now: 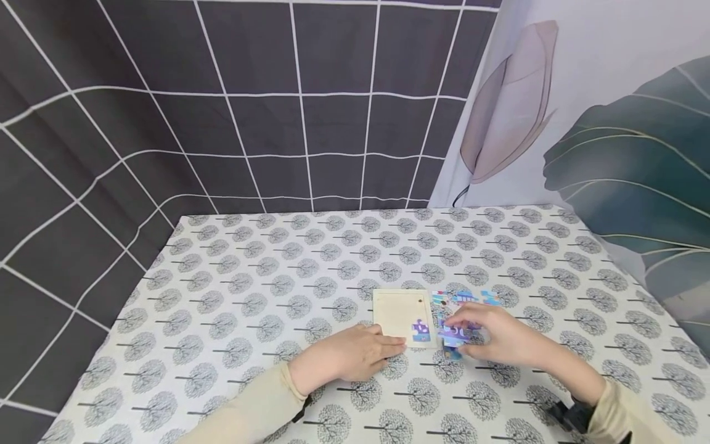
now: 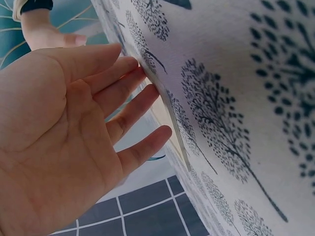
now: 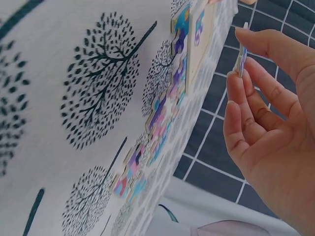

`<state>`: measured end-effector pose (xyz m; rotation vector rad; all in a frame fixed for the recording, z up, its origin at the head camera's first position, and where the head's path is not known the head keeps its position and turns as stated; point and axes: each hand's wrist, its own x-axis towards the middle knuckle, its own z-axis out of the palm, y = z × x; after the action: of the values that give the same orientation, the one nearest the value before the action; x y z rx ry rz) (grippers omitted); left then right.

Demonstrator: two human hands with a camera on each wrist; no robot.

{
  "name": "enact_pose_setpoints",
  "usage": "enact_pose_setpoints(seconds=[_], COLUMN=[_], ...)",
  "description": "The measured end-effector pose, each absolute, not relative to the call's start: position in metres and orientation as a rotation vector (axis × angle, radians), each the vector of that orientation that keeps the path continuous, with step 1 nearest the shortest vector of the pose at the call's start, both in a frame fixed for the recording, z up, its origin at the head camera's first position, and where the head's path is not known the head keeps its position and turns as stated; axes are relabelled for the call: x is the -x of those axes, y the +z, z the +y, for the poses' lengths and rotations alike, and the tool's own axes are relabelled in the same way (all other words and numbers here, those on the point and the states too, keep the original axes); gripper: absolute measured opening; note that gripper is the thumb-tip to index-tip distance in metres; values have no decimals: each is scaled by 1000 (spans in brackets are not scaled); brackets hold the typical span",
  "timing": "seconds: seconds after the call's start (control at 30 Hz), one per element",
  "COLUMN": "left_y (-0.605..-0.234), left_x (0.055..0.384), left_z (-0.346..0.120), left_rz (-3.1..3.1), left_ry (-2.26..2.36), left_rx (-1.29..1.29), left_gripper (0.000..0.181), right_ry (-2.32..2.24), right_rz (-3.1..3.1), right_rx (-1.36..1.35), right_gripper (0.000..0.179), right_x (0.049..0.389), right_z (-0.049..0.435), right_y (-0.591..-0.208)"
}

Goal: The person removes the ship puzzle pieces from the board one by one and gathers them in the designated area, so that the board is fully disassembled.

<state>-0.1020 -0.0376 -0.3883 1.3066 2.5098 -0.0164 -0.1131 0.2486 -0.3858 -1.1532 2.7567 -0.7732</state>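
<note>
A cream wooden puzzle tray (image 1: pixel 392 313) lies on the cloth, with joined purple-and-blue jigsaw pieces (image 1: pixel 420 332) in its near right corner. My left hand (image 1: pixel 360 353) rests at the tray's near edge, fingers extended; in the left wrist view those fingers touch the tray's rim (image 2: pixel 170 118). Over the loose pieces to the right of the tray is my right hand (image 1: pixel 501 336). Between thumb and fingertips it pinches a jigsaw piece (image 3: pixel 241 60), seen edge-on in the right wrist view and raised off the cloth. The piece's picture cannot be made out.
Several colourful loose jigsaw pieces (image 3: pixel 160 115) lie on the cloth beside the tray, partly covered by my right hand in the head view. A tree-patterned cloth (image 1: pixel 266 320) covers the table. Behind hang a dark grid curtain (image 1: pixel 333 123) and a leaf-print curtain (image 1: pixel 638 154).
</note>
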Motion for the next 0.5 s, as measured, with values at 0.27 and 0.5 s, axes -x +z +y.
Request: enact_pose_setpoints(seconds=[0.27,0.5], left_y=[-387,-386], left_x=[101,100], left_z=[-38,-38], left_rz=[2496,2500], left_ry=[-24,4], left_rx=[-1306,-1298], left_gripper=[46,47], right_ry=[-731,-724], right_rz=[2760,2694], right_rx=[1158,1115], right_gripper=[42,42], right_x=[104,100], right_z=[261,270], right_y=[-388,-392])
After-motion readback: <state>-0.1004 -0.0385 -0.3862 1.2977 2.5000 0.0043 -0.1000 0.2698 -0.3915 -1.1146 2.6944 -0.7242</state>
